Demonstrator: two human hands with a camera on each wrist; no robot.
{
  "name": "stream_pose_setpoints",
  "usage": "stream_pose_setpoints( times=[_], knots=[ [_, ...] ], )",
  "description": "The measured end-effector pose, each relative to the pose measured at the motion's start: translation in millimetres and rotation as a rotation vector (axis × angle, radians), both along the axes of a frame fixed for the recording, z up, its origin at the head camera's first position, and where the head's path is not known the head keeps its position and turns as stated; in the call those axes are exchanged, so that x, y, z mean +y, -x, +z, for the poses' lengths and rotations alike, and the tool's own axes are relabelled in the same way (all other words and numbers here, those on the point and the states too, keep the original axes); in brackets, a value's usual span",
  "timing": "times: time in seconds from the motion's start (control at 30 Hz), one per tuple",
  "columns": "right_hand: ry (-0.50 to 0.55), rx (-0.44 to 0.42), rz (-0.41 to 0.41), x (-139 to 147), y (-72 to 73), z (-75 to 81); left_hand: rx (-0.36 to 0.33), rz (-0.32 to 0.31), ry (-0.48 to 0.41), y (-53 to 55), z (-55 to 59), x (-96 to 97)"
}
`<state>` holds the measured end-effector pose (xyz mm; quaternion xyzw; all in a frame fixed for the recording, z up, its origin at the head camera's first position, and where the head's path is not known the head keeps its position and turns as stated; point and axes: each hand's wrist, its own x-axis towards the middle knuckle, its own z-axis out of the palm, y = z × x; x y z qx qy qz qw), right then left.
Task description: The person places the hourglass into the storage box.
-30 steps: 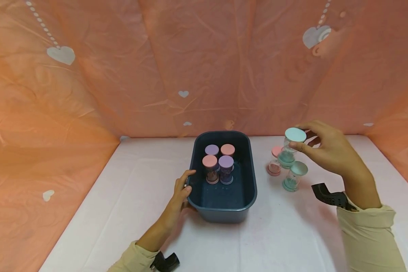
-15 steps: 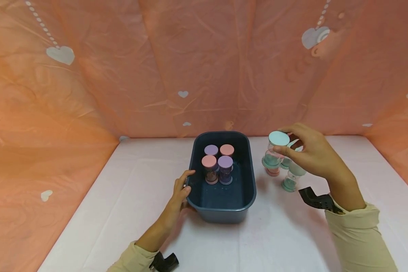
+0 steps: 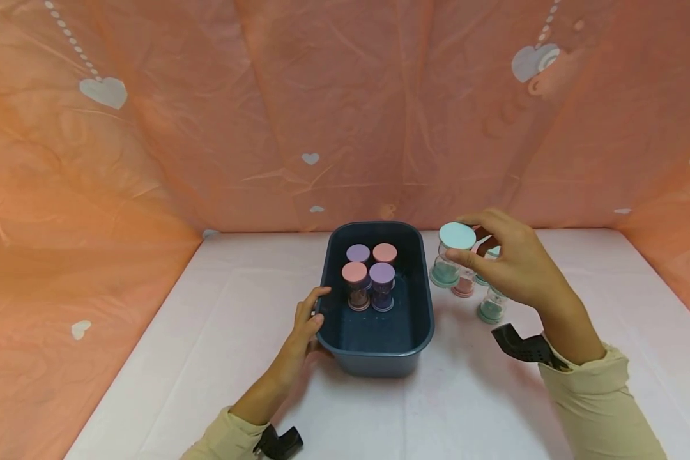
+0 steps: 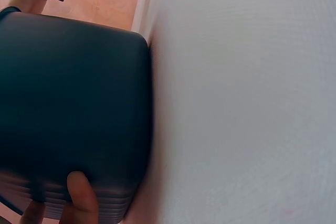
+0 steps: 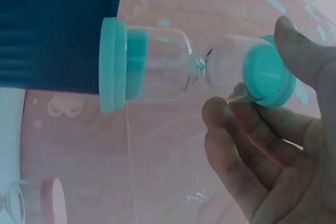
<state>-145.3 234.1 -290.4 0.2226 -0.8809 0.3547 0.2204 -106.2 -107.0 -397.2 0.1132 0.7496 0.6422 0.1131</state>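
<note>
Transfer seemingly in hand: mint-capped clear hourglass [image 3: 443, 263] pinched near its top in right hand [image 3: 508, 259], roughly upright, just right of dark-blue rectangular bin [image 3: 379, 365]; against its left side, left hand [image 3: 305, 326], loosely spread. Next, probably: careful lift inside.

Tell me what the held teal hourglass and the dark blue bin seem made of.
Held teal hourglass: clear, glossy bulbs, glass or plastic, see-through with bright glints; opaque, smooth caps, likely plastic. Dark blue bin: probably moulded plastic, given its ridges, rounded corners and soft sheen.
</note>
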Motion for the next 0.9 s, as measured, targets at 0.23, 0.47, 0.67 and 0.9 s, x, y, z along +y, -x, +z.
stream_pose_setpoints(
  times=[0.23,0.47,0.67,0.9],
  knots=[
    [-0.001,0.017,0.008,-5.2,-5.9,4.6,0.006,-0.004,-0.003,0.6,-1.1,-0.1],
    [0.021,0.028,0.042,-10.3,-10.3,5.6,0.001,0.0,0.005,0.8,-1.2,0.3],
    [0.036,0.013,0.068,-24.1,-12.3,2.3,-0.002,0.005,0.008,0.7,-0.3,0.4],
    [0.052,0.021,0.148,-39.0,-12.4,-2.2,-0.007,0.005,0.009,0.1,0.4,0.6]
  ],
)
